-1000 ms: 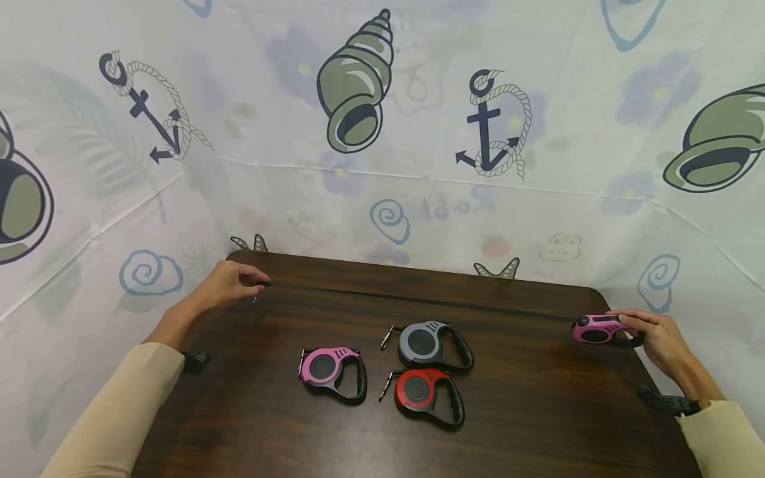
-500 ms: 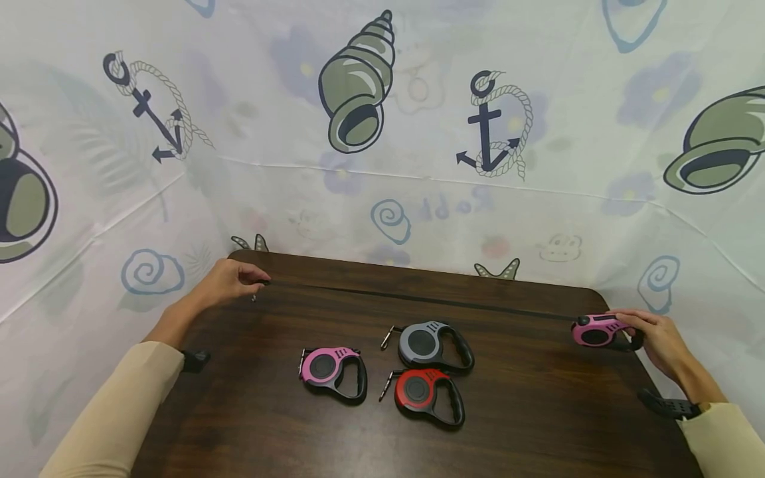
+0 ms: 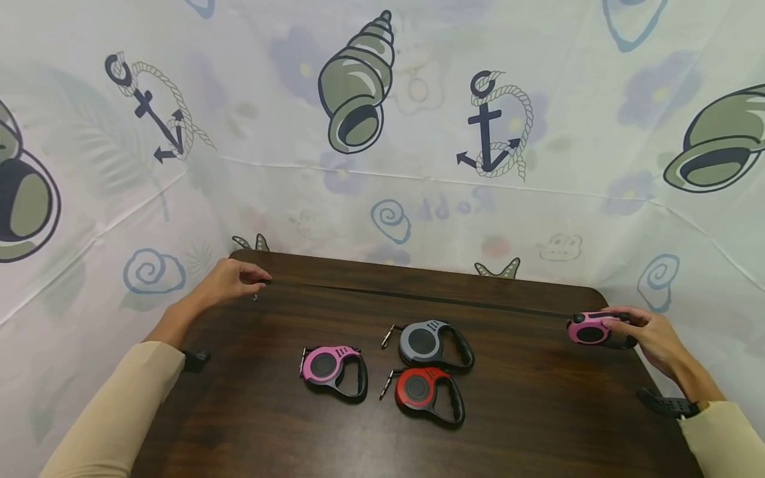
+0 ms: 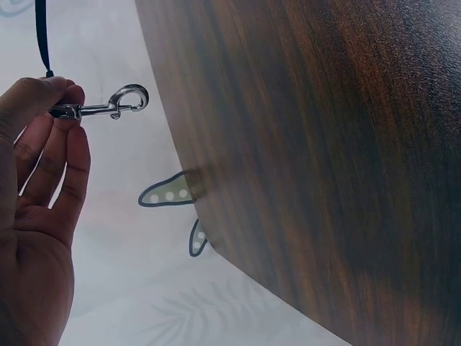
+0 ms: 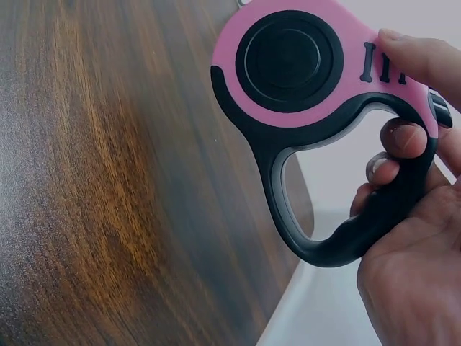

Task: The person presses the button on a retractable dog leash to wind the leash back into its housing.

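My right hand (image 3: 654, 335) grips the black handle of a pink retractable dog leash (image 3: 588, 328) at the table's right end. In the right wrist view its fingers (image 5: 403, 138) curl through the handle loop, and the thumb lies on the pink casing. A thin black strap (image 3: 418, 298) runs from that casing across the back of the table to my left hand (image 3: 230, 283). There, thumb and fingers pinch the strap's end, and a silver snap hook (image 4: 115, 104) sticks out from them in the left wrist view.
On the dark wooden table (image 3: 269, 431) lie a second pink leash (image 3: 323, 365), a grey leash (image 3: 418, 340) and a red leash (image 3: 415, 390), the last two close together. A patterned white cloth (image 3: 269, 186) hangs behind the table and at its sides.
My right hand has shifted slightly left with the pink leash, and its thumb has moved farther onto the casing. The left hand stays in place; the strap remains stretched out between them.
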A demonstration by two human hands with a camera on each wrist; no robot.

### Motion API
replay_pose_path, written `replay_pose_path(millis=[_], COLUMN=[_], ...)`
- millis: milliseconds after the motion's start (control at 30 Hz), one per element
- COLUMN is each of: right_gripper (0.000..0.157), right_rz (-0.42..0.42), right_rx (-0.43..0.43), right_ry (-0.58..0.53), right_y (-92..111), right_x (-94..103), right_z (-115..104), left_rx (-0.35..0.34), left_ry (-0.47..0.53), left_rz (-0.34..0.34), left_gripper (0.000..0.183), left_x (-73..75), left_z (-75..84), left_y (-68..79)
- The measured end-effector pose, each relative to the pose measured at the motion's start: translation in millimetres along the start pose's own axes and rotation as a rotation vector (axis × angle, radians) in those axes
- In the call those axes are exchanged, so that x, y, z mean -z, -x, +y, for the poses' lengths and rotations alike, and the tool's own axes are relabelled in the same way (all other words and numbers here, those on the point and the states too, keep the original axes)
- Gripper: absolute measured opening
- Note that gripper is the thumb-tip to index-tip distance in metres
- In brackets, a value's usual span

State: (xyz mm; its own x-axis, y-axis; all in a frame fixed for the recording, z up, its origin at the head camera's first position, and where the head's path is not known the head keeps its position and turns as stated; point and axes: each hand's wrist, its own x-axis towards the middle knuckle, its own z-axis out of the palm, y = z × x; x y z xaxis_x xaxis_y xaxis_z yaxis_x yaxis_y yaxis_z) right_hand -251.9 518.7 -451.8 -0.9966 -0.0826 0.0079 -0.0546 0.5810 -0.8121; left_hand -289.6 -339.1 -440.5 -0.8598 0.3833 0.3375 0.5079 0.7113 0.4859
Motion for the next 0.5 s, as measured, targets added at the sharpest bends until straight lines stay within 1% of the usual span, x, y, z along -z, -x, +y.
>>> replay_pose_path(millis=[233,367,500], right_gripper=[0.038,0.040,0.043], right_rz=[0.010,0.013,0.011], right_rx=[0.000,0.017,0.013], right_ry=[0.058,0.058,0.065], right_y=[0.6,0.2,-1.4], right_x=[-2.0,-3.9,-6.1], right_z=[-4.7,-8.2,-11.2], left_rx=[-0.003,-0.010,-0.007], left_ry=[0.002,0.004,0.001], left_rz=[-0.007,-0.002,-0.006], left_gripper=[0.020,0.021,0.020], left_x=[-2.3,-3.9,-3.3], left_z=[1.1,1.8,4.6], left_y=[-1.3,-2.2,-4.6])
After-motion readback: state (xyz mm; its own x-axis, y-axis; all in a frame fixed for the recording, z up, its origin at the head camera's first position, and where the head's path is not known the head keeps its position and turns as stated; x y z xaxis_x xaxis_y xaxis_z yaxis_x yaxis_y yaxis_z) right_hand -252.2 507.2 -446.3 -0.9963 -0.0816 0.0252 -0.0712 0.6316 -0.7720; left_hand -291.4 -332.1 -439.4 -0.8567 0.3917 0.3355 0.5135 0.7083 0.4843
